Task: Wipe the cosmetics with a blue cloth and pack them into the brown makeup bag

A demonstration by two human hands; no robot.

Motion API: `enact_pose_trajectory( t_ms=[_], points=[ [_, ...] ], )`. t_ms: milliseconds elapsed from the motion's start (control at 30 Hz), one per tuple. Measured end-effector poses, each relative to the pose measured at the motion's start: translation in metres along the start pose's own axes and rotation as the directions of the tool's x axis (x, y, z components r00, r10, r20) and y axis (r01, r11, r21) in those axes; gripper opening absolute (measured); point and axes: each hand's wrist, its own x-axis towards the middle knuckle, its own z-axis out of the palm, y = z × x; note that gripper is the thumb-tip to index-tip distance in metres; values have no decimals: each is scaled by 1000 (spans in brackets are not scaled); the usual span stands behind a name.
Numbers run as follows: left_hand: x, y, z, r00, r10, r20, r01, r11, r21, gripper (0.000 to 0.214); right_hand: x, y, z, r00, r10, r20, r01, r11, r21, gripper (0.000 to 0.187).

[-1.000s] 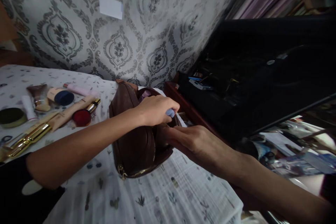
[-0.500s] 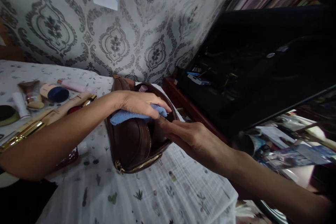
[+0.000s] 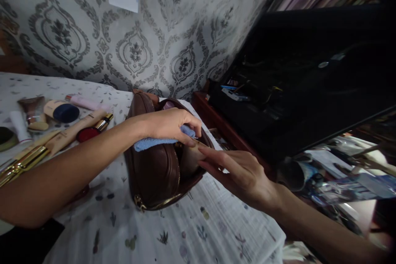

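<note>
Somewhere in the middle of the work, by judgement only; done already, as far as visible: brown bag (image 3: pixel 151 167) with zip (image 3: pixel 167 203) undone and mouth wide apart, cosmetics (image 3: pixel 62 130) laid out at the left; not yet done: bag not closed, blue cloth (image 3: pixel 154 143) not put down, pink item (image 3: pixel 168 105) not out of the back part; what else inside, impossible to tell in the shade.

In the left hand (image 3: pixel 171 123), the cloth, gripped between thumb and curled fingers, its long end lying over the bag's top; at the right hand (image 3: pixel 246 169), fingertips reaching into the mouth, against a tan surface (image 3: pixel 191 160), close to the left thumb; pinching or only touching, cannot tell.

Place of the bag: upon the white printed sheet (image 3: pixel 145 231), right of the cosmetics, before the patterned wall (image 3: pixel 134 53).

By count: one bag; one cloth; one pink item inside; outside, one pink tube (image 3: pixel 83 102), one navy-capped bottle (image 3: pixel 63 111), one brown tube (image 3: pixel 33 111), one white tube (image 3: pixel 20 127), one dark green jar (image 3: pixel 6 139), one red round piece (image 3: pixel 86 134); long beige and gold pieces overlapping, so number not certain.
</note>
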Motion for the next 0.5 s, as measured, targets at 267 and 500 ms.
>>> enact_pose_trajectory(
  t_ms=[267, 500],
  points=[
    [-7, 5, 6, 996, 47, -75, -40, 995, 88, 16, -11, -13, 9, 975, 195, -105, -194, 981, 16, 13],
    [-8, 9, 6, 996, 76, -47, -67, 983, 169, 11, -1, -28, 8, 750, 660, 43, -657, 736, 162, 16]
  ],
)
